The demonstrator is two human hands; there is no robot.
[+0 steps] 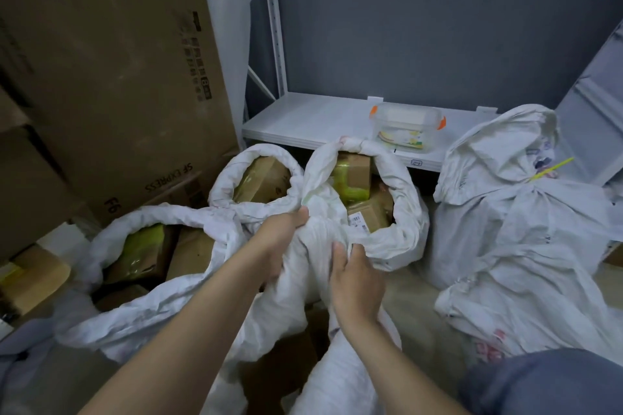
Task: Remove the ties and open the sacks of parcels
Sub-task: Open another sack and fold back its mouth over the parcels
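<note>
Three white woven sacks stand open with rolled-down rims: one at the left (111,239), one behind it (222,178) and one in the middle (404,212). Cardboard parcels (357,172) show inside them. My left hand (283,239) grips the bunched near rim of the middle sack. My right hand (354,280) grips the same rim just to its right. A fourth white sack (505,212) at the right is still tied at the neck with a yellow tie (553,167).
Large cardboard boxes (111,77) lean at the left. A white metal shelf (303,121) behind the sacks carries a clear plastic box with orange clips (406,126). A grey panel (593,104) leans at the far right. My knee in dark cloth (546,384) is at bottom right.
</note>
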